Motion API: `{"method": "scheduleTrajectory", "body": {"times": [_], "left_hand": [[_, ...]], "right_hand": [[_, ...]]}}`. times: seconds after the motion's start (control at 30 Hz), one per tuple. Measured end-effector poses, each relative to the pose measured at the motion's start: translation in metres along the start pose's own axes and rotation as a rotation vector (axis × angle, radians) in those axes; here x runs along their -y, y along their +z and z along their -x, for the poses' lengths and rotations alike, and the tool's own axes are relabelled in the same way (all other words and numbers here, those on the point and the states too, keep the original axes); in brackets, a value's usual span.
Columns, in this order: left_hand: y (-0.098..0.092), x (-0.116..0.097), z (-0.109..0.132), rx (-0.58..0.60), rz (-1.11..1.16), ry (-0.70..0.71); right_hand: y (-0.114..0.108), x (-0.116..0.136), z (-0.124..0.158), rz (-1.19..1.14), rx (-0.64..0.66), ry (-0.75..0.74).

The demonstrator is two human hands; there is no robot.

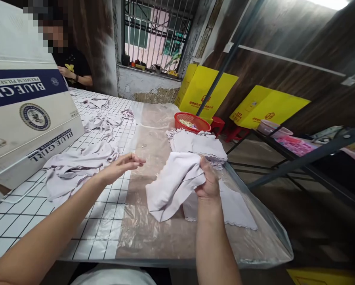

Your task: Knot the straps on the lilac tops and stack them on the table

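My right hand (207, 180) grips a pale lilac fabric piece (174, 184) by its right end, and the rest of it hangs in folds to the left. My left hand (125, 164) is in the air left of that cloth, touching nothing, its fingers stretched out. Under and behind my right wrist, a flat fabric piece with a scalloped edge (237, 208) lies on the plastic-covered table (153, 245). Beyond it sits a stack of similar pieces (199, 144). Crumpled lilac cloth (79, 166) lies to the left of my left hand.
A large cardboard box (31, 99) stands at the left, a person in a dark top (81, 65) behind it. Past the stack is a red basket (192, 122) with small items. Yellow boxes (210, 89) stand beyond the table. A slanting metal bar (308, 154) crosses the right side.
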State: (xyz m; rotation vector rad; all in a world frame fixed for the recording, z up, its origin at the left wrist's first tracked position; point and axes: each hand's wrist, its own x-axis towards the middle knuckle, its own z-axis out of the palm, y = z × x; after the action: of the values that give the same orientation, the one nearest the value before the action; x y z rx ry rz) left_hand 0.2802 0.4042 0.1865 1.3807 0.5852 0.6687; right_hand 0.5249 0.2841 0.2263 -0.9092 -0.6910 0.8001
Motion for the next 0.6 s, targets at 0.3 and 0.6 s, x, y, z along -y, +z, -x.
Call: {"method": "scheduleTrajectory", "body": {"times": [0.3, 0.6], "left_hand": [[0.042, 0.01, -0.015, 0.214, -0.105, 0.098], [0.028, -0.047, -0.017, 0.413, -0.199, 0.031]], "right_hand": [[0.025, -0.001, -0.001, 0.127, 0.272, 0.15], [0.022, -0.008, -0.02, 0.519, 0.543, 0.025]]}}
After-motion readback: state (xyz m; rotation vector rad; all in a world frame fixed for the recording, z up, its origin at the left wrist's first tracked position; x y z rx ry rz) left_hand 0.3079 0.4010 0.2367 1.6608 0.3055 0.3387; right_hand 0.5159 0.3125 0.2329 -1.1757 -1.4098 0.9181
